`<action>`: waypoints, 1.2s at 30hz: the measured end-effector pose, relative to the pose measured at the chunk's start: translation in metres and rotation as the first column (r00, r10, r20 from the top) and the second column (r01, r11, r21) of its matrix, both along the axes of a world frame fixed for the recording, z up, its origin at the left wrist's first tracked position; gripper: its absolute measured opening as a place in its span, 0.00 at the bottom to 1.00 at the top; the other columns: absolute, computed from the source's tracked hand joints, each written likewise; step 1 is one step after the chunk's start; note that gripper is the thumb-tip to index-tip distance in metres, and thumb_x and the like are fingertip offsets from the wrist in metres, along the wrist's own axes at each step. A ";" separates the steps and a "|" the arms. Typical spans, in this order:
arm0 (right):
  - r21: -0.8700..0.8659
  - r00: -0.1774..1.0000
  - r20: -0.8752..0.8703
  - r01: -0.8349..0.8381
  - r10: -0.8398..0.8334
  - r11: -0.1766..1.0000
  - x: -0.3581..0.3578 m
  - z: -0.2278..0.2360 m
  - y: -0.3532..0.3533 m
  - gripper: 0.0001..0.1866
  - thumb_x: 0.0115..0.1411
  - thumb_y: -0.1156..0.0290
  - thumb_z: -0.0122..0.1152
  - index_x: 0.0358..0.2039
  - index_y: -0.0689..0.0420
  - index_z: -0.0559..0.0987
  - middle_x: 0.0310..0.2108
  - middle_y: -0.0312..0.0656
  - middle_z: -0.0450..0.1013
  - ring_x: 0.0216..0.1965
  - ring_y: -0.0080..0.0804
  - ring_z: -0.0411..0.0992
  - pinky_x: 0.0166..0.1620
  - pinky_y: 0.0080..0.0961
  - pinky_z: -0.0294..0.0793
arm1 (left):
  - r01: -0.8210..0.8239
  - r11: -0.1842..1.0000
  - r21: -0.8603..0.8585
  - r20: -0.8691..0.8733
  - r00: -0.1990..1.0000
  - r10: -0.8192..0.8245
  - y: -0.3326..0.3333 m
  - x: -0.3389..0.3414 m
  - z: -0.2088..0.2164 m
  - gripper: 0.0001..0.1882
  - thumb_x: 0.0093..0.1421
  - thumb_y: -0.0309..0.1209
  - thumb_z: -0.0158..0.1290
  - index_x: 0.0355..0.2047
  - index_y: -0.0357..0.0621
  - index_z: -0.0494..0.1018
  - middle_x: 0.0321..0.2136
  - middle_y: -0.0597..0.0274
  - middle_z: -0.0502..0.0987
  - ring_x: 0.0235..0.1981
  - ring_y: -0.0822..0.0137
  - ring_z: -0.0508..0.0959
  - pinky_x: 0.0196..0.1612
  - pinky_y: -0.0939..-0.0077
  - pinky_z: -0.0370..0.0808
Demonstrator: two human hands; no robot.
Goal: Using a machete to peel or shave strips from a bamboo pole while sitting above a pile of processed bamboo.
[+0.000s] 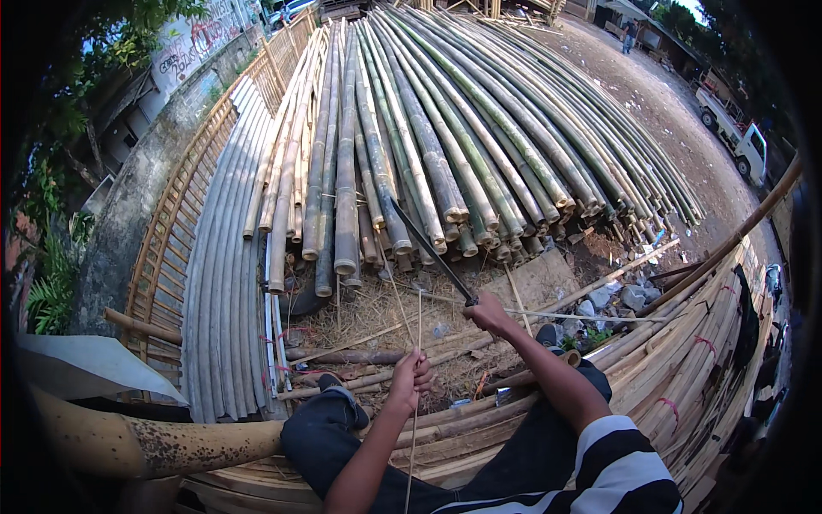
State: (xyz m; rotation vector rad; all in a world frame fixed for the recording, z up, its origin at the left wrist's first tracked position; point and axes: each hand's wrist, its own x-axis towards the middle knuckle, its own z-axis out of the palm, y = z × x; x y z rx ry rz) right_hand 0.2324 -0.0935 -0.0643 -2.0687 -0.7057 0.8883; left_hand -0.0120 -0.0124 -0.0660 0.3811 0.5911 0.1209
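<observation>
The left hand (413,377) is closed around a thin bamboo strip (419,321), which stands up above that fist and runs on below it. The right hand (488,313) grips a long dark machete (432,251), its blade slanting up and leftward from the fist. Beyond both hands lie stacked bamboo poles (445,171); right of the right hand, split bamboo lengths (693,360).

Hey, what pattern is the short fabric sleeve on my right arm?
The short fabric sleeve has black and white stripes, showing best in the head view.
</observation>
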 end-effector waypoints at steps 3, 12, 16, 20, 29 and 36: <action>0.104 0.971 0.124 -0.218 0.205 0.970 -0.018 0.000 0.009 0.13 0.41 0.67 0.59 0.13 0.63 0.68 0.10 0.39 0.63 0.14 0.25 0.61 0.21 0.29 0.61 | -0.038 0.994 0.099 -0.065 0.997 0.045 0.001 0.005 0.006 0.15 0.68 0.42 0.37 0.28 0.47 0.61 0.12 0.76 0.51 0.09 0.82 0.49 0.10 0.85 0.44; -0.074 0.788 0.325 -0.530 0.523 0.845 -0.073 0.009 0.030 0.15 0.40 0.61 0.59 0.21 0.62 0.76 0.19 0.56 0.71 0.27 0.55 0.72 0.35 0.42 0.72 | 0.198 0.443 0.875 -0.329 0.912 0.243 -0.033 -0.020 -0.016 0.16 0.68 0.37 0.37 0.27 0.40 0.64 0.13 0.65 0.63 0.13 0.76 0.64 0.17 0.76 0.61; -0.126 0.990 0.132 -0.040 0.057 0.991 0.002 -0.036 0.005 0.16 0.41 0.64 0.60 0.13 0.67 0.72 0.10 0.43 0.65 0.13 0.32 0.67 0.21 0.32 0.67 | 0.124 0.792 0.598 -0.219 0.976 0.012 -0.055 -0.007 0.045 0.13 0.68 0.37 0.36 0.27 0.45 0.61 0.14 0.75 0.55 0.12 0.82 0.54 0.13 0.84 0.51; -0.035 0.969 -0.146 0.198 -0.201 0.980 0.006 -0.032 -0.009 0.11 0.43 0.72 0.60 0.11 0.62 0.71 0.10 0.38 0.65 0.10 0.27 0.65 0.15 0.25 0.62 | 0.098 0.949 0.299 -0.141 0.988 -0.058 -0.023 -0.007 0.024 0.12 0.68 0.38 0.37 0.31 0.45 0.61 0.14 0.75 0.54 0.11 0.83 0.51 0.12 0.87 0.48; 0.113 0.957 -0.128 -0.248 0.261 0.962 -0.051 0.012 0.026 0.09 0.41 0.71 0.60 0.15 0.60 0.70 0.11 0.35 0.65 0.12 0.22 0.62 0.17 0.23 0.60 | 0.123 0.992 -0.017 0.028 0.992 -0.123 0.009 0.001 0.007 0.14 0.67 0.42 0.39 0.29 0.47 0.61 0.13 0.76 0.50 0.10 0.82 0.48 0.12 0.88 0.46; 0.092 0.815 0.301 -0.541 0.495 0.836 -0.066 -0.003 0.027 0.18 0.37 0.63 0.61 0.22 0.66 0.75 0.14 0.52 0.68 0.17 0.38 0.69 0.26 0.36 0.67 | 0.136 0.582 0.802 -0.324 0.917 0.231 -0.027 -0.006 -0.009 0.19 0.67 0.38 0.38 0.25 0.38 0.69 0.13 0.66 0.65 0.15 0.73 0.66 0.20 0.74 0.62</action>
